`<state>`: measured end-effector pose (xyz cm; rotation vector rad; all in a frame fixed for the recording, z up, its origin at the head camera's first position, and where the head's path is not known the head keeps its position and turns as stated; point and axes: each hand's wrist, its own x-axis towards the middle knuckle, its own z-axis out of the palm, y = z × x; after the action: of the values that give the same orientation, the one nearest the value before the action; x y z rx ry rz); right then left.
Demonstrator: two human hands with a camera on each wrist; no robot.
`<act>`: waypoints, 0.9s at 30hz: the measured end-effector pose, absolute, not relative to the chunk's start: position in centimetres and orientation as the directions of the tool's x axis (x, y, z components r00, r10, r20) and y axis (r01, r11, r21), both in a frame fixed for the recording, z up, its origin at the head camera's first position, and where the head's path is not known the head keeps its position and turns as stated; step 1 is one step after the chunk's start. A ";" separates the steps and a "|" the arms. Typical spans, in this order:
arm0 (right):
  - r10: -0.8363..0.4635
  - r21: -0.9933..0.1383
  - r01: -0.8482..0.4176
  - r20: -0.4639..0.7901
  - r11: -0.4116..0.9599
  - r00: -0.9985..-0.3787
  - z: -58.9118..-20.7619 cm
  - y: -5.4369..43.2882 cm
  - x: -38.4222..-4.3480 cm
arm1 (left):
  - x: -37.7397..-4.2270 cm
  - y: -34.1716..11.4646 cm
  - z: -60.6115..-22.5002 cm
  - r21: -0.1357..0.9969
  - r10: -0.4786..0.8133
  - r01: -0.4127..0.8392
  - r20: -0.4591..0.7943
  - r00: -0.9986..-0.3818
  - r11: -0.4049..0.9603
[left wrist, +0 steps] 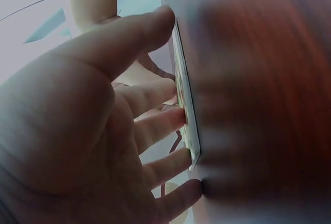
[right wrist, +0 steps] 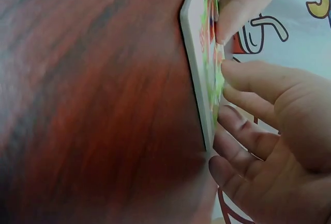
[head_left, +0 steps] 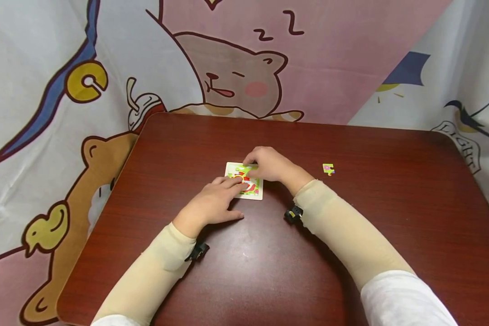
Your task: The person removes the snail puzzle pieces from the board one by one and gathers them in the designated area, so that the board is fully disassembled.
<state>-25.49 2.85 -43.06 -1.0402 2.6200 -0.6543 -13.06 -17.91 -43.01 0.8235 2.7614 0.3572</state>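
A small square jigsaw puzzle [head_left: 257,194] with a white frame and a green and red picture lies on the table. My left hand [head_left: 212,201] rests its outstretched fingers on the puzzle's near left part, the thumb apart over the table. At the upper part my right hand [head_left: 270,165] has thumb and index finger around a greenish puzzle piece [right wrist: 219,81], touching the puzzle. Its other fingers sit by the frame's edge in the right wrist view. The piece is largely covered by the fingers. To the right lies a loose green puzzle piece [head_left: 328,169] with a pink spot.
The dark reddish wooden table [head_left: 391,181] has rounded corners. Behind it and at its sides hangs a cartoon-printed cloth [head_left: 326,59]. A small black camera is strapped to each wrist over a beige sleeve [head_left: 346,231].
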 end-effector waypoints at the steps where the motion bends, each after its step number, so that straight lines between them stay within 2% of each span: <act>1: -0.696 -0.486 -0.588 -0.062 0.647 -0.715 -43.1 2.7 -25.4 | -13.0 -17.9 -43.0 0.295 0.556 0.498 -0.161 -0.815 0.815; 9: -0.684 -0.444 -0.586 -0.088 0.678 -0.725 -43.1 2.3 -25.2 | -12.9 -17.6 -43.3 0.276 0.530 0.475 -0.174 -0.830 0.836; 18: -0.633 -0.521 -0.480 -0.160 0.706 -0.757 -42.9 2.0 -25.4 | -12.9 -17.6 -43.3 0.280 0.516 0.460 -0.177 -0.838 0.843; 27: -0.618 -0.540 -0.448 -0.181 0.712 -0.765 -42.6 2.3 -25.7 | -12.9 -17.5 -43.1 0.287 0.522 0.463 -0.182 -0.833 0.839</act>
<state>-25.71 2.31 -42.59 -0.8309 2.5705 -0.6794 -12.93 -17.48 -43.12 0.7540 2.7653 0.3384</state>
